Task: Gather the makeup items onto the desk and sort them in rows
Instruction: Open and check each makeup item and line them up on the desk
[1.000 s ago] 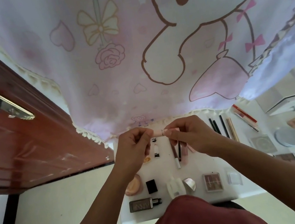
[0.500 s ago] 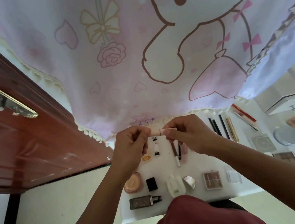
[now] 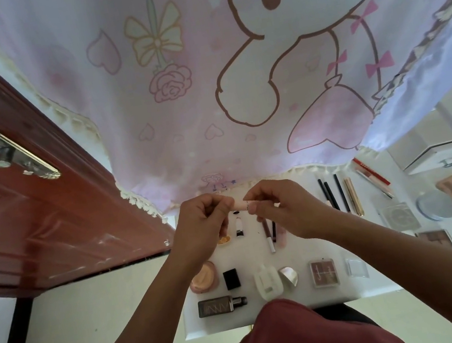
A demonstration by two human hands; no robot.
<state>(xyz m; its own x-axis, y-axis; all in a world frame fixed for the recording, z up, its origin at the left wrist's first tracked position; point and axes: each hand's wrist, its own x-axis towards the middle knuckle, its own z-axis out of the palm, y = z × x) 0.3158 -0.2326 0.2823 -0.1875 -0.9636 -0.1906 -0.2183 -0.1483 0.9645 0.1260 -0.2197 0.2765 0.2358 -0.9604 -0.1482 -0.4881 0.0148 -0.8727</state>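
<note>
Pink tube [image 3: 239, 206] pinched between left hand [image 3: 202, 227] and right hand [image 3: 283, 212].

A pink cartoon curtain [image 3: 203, 84] hangs beside a red-brown door [image 3: 32, 229] — metal handle [image 3: 4, 156].

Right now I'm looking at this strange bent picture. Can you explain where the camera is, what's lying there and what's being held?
There is no machine here, only a person's two bare hands. The single picture comes from a wide-angle camera worn on the person's head, looking forward and down, which is why the edges bend.

The left hand and right hand are raised over a white desk, and their fingers pinch the two ends of a small pink tube with a silver band.

On the desk, makeup lies roughly in rows: a foundation bottle, a round pink compact, a blush palette and pencils.

Behind hangs a cartoon-rabbit cloth, and a wooden door stands on the left.
</note>
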